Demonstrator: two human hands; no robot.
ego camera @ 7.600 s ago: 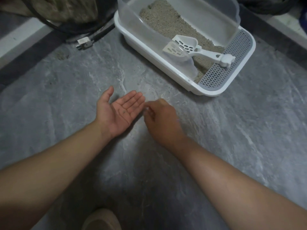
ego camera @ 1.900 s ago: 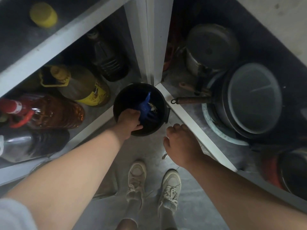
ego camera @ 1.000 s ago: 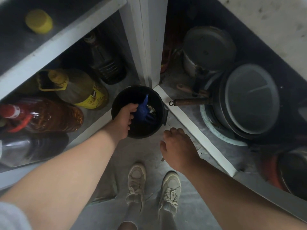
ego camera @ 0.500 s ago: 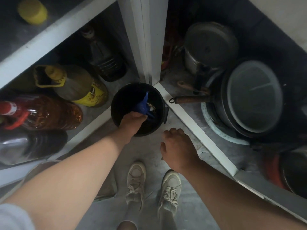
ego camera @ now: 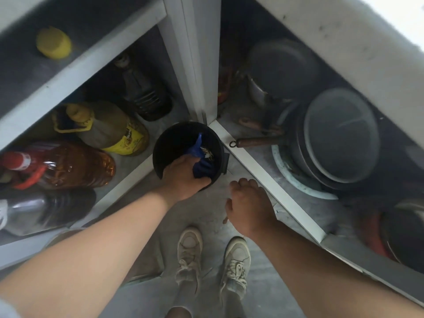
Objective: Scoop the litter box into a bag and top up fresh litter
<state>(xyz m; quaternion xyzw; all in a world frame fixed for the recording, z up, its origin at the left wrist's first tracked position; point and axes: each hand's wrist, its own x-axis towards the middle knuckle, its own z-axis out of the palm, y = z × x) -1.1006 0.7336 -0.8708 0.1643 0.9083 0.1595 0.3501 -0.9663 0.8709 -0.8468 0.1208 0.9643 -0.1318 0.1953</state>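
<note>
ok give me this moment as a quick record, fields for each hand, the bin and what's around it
left hand: reaching into the black bin, fingers curled on the blue bag
right hand: hovering over the floor beside the bin, loosely curled, holding nothing
black bin: on the floor at the cabinet corner
blue bag: inside the bin
left of bin: oil bottles on the low shelf
right of bin: stacked pans

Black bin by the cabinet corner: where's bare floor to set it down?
Bare floor lies between the black bin, the right hand and the shoes. Crowded: left shelf with oil bottles, right shelf with pans.
</note>
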